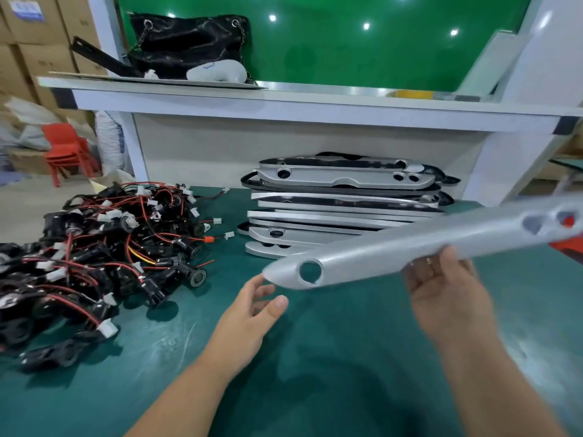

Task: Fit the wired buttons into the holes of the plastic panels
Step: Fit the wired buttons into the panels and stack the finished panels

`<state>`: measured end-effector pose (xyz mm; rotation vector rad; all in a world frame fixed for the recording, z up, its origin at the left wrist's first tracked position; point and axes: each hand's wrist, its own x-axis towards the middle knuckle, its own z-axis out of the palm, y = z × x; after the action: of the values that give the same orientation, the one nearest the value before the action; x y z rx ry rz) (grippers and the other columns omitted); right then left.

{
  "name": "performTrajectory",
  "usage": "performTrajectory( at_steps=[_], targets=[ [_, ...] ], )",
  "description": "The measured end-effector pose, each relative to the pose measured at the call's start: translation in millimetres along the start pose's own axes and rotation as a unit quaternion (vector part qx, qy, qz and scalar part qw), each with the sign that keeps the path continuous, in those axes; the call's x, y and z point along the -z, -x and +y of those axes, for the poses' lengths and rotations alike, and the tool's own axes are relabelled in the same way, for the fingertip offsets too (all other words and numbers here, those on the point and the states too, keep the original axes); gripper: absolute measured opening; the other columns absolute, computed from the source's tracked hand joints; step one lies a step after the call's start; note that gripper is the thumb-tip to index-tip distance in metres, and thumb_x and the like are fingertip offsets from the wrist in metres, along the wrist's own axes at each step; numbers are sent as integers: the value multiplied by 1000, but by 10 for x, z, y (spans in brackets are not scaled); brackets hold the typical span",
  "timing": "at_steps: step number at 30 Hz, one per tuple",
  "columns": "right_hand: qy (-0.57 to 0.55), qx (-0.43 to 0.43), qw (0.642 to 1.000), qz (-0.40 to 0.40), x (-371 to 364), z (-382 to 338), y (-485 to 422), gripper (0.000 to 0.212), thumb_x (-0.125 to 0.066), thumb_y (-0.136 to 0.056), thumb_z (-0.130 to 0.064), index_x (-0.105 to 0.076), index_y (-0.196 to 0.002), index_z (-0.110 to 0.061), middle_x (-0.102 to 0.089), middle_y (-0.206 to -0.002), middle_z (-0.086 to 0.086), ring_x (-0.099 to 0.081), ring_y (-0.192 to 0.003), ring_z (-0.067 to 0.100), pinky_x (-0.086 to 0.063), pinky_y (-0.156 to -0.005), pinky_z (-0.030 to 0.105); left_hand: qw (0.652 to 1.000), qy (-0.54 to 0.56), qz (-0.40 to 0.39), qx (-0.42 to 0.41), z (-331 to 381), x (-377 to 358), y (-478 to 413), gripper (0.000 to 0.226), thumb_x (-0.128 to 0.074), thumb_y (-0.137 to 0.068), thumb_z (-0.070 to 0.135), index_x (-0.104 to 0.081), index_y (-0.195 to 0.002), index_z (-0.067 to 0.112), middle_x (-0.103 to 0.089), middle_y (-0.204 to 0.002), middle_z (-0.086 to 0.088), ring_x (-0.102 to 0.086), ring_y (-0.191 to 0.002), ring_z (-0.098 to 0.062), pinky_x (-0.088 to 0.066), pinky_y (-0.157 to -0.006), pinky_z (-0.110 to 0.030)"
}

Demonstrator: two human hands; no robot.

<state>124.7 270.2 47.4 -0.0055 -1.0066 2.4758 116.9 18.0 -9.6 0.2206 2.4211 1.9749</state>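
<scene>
My right hand [441,288] holds a long silver plastic panel [410,244] from below, fingers curled up behind its edge. The panel hangs tilted above the green mat, blurred, with one round hole near its left tip and two holes at its far right end. My left hand [252,310] hovers just under the panel's left tip, fingers relaxed and spread, holding nothing. A heap of black wired buttons [104,257] with red and black leads and white plugs lies at the left of the mat.
A stack of silver panels [340,203] sits at the back of the green mat [315,373]. A white shelf [284,99] runs overhead behind it, bearing a black bag [189,42]. Red chairs [67,149] and cardboard boxes [34,33] stand far left.
</scene>
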Motion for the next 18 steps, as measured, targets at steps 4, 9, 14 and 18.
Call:
performTrajectory(
  at_steps=[4, 9, 14, 18],
  targets=[
    [-20, -104, 994, 24, 102, 274, 103, 17, -57, -87, -23, -47, -74, -21, -50, -58, -6, -50, -53, 11, -53, -62, 27, 981, 187, -1, 42, 59, 43, -3, 27, -54, -94, 11, -57, -118, 23, -66, -110, 0, -69, -90, -12, -54, -80, -28],
    [10, -143, 990, 5, 85, 454, 273, 35, -57, -88, -17, -52, -54, -24, -47, -53, -6, -48, -44, 8, -48, -50, 19, 907, 406, -63, 91, 140, 110, 12, 44, -53, -81, 17, -56, -123, 24, -70, -113, -8, -70, -95, -29, -59, -73, -42],
    [-15, -73, 995, 73, 133, 374, 182, 26, -55, -92, -18, -44, -69, -22, -51, -54, -8, -53, -47, 7, -52, -55, 19, 911, 365, -138, 137, 154, 188, 50, 57, -71, -73, 47, -63, -119, 15, -68, -115, -14, -68, -96, -32, -57, -75, -45],
    [187, -31, 969, 161, 312, 287, 121, 40, -68, -84, -34, -48, -114, -17, -64, -93, -3, -65, -77, 13, -52, -72, 26, 942, 304, -108, 89, 140, 148, 54, 17, -70, -71, 9, -72, -87, 15, -71, -93, -8, -69, -75, -19, -60, -67, -33]
  ],
)
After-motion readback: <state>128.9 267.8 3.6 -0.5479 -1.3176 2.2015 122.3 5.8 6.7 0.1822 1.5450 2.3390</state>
